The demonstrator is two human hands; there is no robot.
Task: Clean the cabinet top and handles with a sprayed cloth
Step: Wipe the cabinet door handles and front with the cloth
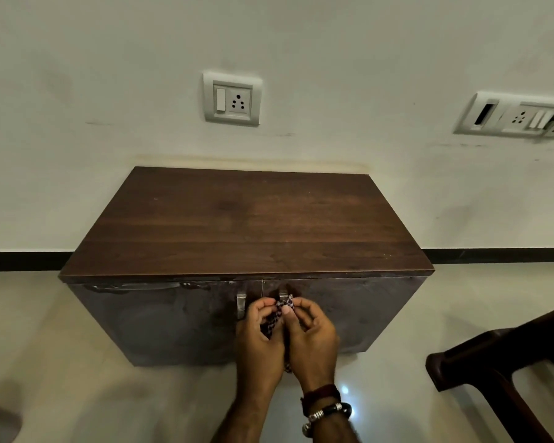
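Note:
A low dark wooden cabinet stands against the wall, its brown top (247, 222) bare. Two metal handles sit where the front doors meet: the left handle (241, 306) is exposed, the right handle (283, 296) shows only at its top. My left hand (260, 338) and my right hand (312, 338) are pressed together in front of the right handle. Both pinch a checkered dark-and-white cloth (282, 310), which is bunched around that handle. A strip of the cloth hangs down between my wrists.
A dark wooden chair (499, 362) stands close on the right. Pale glossy floor tiles (61, 362) surround the cabinet. A wall socket (232, 99) sits above the cabinet, and a second switch panel (515, 116) further right. A black skirting (23, 260) runs along the wall base.

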